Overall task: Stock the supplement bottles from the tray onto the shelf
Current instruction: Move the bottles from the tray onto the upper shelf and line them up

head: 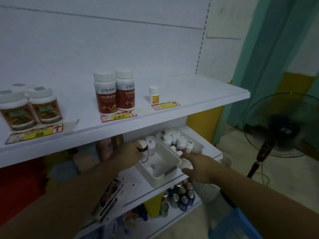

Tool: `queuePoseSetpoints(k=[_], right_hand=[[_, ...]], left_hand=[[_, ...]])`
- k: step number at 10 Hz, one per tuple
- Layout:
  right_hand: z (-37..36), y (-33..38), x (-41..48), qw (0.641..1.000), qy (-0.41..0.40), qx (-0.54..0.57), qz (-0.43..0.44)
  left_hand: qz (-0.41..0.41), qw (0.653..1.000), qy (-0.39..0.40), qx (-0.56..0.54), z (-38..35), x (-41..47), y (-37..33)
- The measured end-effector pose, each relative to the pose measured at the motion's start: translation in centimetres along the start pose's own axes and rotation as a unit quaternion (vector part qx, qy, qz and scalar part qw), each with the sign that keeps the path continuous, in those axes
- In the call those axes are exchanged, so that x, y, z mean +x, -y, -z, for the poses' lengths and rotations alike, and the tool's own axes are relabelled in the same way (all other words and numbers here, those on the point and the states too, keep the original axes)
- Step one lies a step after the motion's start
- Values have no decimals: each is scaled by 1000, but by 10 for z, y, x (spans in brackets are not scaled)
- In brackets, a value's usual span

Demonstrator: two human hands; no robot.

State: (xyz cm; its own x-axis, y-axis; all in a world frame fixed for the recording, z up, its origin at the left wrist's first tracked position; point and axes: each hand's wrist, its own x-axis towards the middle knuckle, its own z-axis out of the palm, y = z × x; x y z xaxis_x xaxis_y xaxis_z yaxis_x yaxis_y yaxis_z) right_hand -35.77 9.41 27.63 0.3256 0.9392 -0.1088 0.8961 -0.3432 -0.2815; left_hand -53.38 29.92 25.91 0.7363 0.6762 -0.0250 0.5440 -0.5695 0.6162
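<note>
Head view. An upper shelf [198, 94] is seen carrying two brown-labelled jars [31, 109] near its left end, two red-labelled bottles [114, 94] about mid-length, and one small yellow-labelled bottle [154, 94] to their right, well apart from the pair. Price tags [119, 116] are fixed along the front edge below each group.

On the lower shelf [138, 190], two white trays are set side by side near its right end. The nearer tray [162, 176] is largely bare, with a few white-capped bottles standing at its far end. The farther tray [198, 145] is packed with white-capped supplement bottles [181, 141].

The left hand [128, 156] is reached under the upper shelf to the far end of the nearer tray, and its grip is closed around a bottle [144, 150] with a white cap and a dark band; a ring or band is seen at the fingers. The right hand [198, 167] is held at the right rim of the nearer tray, fingers extended and spread, nothing enclosed; whether the rim is touched cannot be told.

Further bottles [181, 197] are stocked on a shelf below. A standing fan [283, 131] is placed on the floor at right.
</note>
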Motion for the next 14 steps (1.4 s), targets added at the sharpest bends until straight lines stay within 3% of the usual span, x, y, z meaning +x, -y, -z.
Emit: queuePoseSetpoints(k=[1, 3, 4, 6, 7, 8, 11, 12, 14], right_hand=[[-42, -15, 45, 999, 47, 14, -4], [-95, -27, 114, 991, 95, 88, 30], [-105, -33, 148, 988, 91, 103, 70], [-113, -45, 230, 991, 1, 20, 133], [-120, -48, 265, 988, 8, -19, 154], [-124, -48, 290, 990, 18, -43, 135], [-138, -47, 307, 982, -56, -81, 159], [-139, -48, 307, 980, -79, -91, 158], [-134, -49, 306, 990, -31, -49, 131]], left_hand=[[22, 997, -72, -6, -32, 35, 36], [80, 994, -66, -40, -76, 88, 67], [114, 989, -78, -49, -95, 117, 76], [203, 954, -179, -132, -137, 143, 70], [248, 941, -209, -99, -153, 151, 76], [248, 935, -240, -80, -160, 155, 82], [245, 919, -300, -71, -165, 152, 80], [238, 929, -279, -48, -166, 152, 84], [206, 938, -268, -74, -162, 148, 84]])
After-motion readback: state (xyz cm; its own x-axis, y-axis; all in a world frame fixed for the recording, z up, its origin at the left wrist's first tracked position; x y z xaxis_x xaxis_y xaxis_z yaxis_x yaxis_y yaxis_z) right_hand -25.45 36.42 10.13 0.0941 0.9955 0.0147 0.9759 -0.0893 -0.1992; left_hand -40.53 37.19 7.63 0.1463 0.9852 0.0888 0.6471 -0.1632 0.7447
